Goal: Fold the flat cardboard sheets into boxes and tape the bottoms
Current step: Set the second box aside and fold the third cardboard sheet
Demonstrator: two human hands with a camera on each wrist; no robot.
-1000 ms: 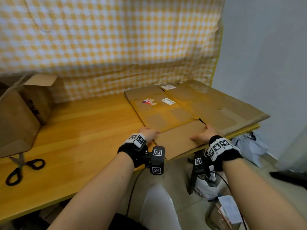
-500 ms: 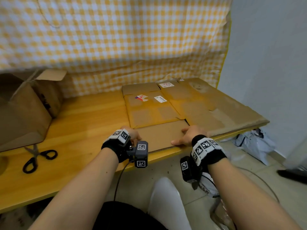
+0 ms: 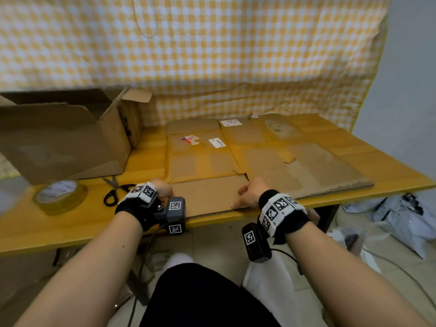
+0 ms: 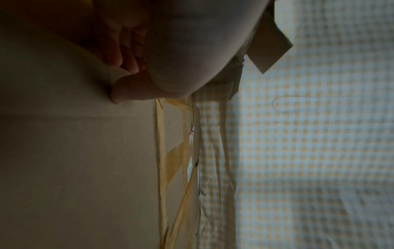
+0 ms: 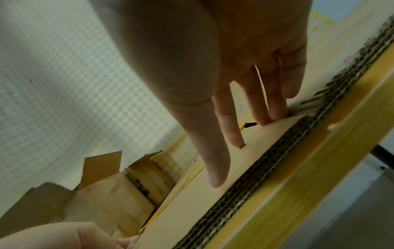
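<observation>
A stack of flat cardboard sheets [image 3: 306, 161] lies on the wooden table [image 3: 70, 223]. The top sheet [image 3: 200, 161], with labels on it, has its near flap [image 3: 207, 197] at the table's front edge. My left hand [image 3: 164, 188] is at the flap's left edge with its fingers curled and its thumb [image 4: 127, 89] on top of the cardboard [image 4: 74, 168], gripping it. My right hand [image 3: 247, 193] is on the flap's right side. Its straight fingers [image 5: 232, 128] press down on the sheet [image 5: 192, 202], just behind the corrugated edge.
An open cardboard box [image 3: 70, 138] lies on its side at the back left. A roll of clear tape [image 3: 59, 197] and black scissors [image 3: 115, 192] sit left of my left hand. Checked cloth [image 3: 212, 55] hangs behind the table. Plastic bags [image 3: 401, 220] lie on the floor at the right.
Both hands have stayed on the near flap while the top sheet turned and slid left, now square with the table edge. The view has swung left, and the tape roll now shows.
</observation>
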